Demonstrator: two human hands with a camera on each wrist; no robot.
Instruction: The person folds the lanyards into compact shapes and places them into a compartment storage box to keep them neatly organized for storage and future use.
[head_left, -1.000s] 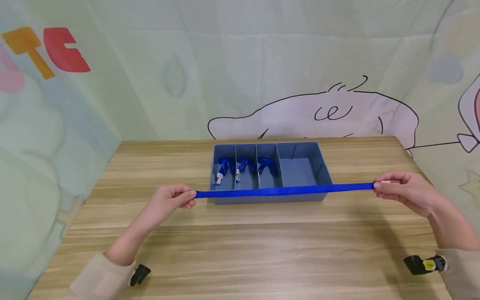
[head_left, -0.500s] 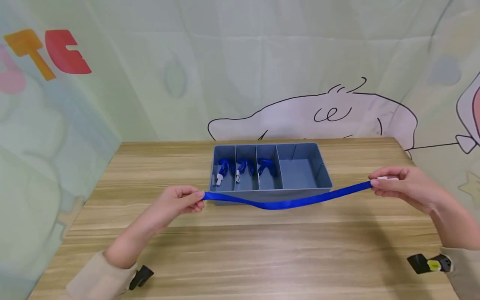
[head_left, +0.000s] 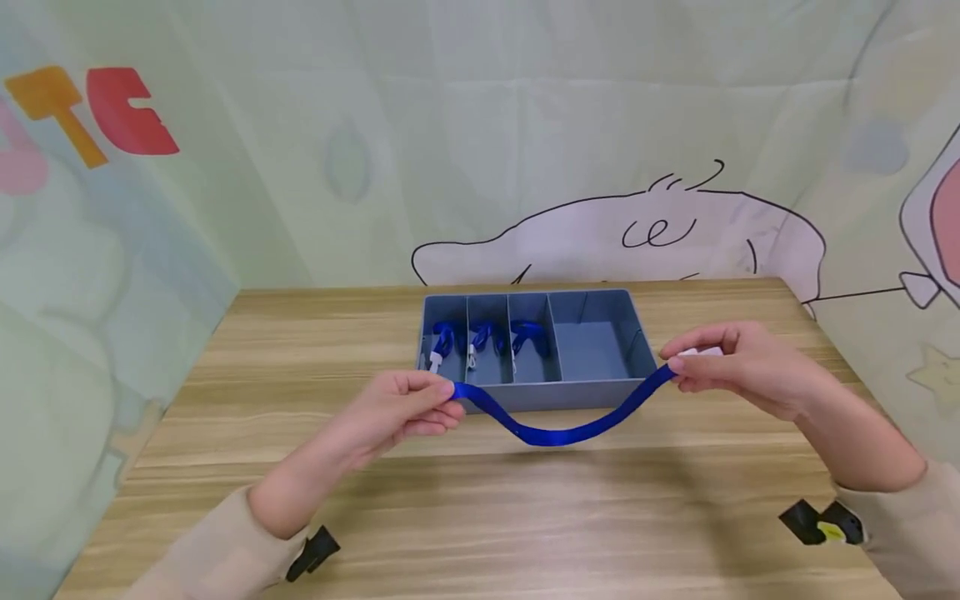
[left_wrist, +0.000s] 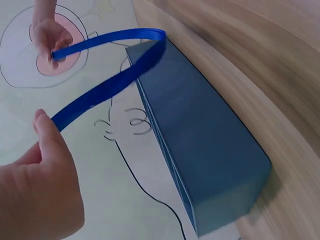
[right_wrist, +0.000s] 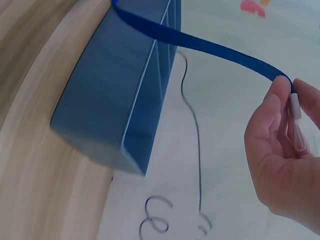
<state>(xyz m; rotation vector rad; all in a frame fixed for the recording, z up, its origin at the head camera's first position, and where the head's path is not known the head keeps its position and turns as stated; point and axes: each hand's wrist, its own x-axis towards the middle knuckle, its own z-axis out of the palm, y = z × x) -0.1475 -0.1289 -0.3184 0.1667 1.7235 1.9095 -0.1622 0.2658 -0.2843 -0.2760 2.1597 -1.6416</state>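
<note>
A blue lanyard (head_left: 555, 437) hangs in a slack curve between my two hands, in front of the grey-blue divided box (head_left: 600, 393). My left hand (head_left: 397, 408) pinches one end between thumb and fingers at the box's front left corner. With thumb and fingers, my right hand (head_left: 738, 367) pinches the other end beside the front right corner. From that grip sticks a white plastic fitting (right_wrist: 295, 106) with a thin loop. Folded blue lanyards with white ends lie in the box's three narrow compartments, such as the leftmost lanyard (head_left: 444, 340).
The box stands on a wood-grain table (head_left: 525, 517), whose far edge meets a printed cloth backdrop (head_left: 480, 125). The wide right compartment (head_left: 596, 346) shows its bare floor. Black wrist devices sit at both sleeves, such as the left wrist device (head_left: 313, 552).
Both hands have moved toward each other, the right one farther. The lanyard has gone from stretched taut to sagging in a curve below the box's front rim.
</note>
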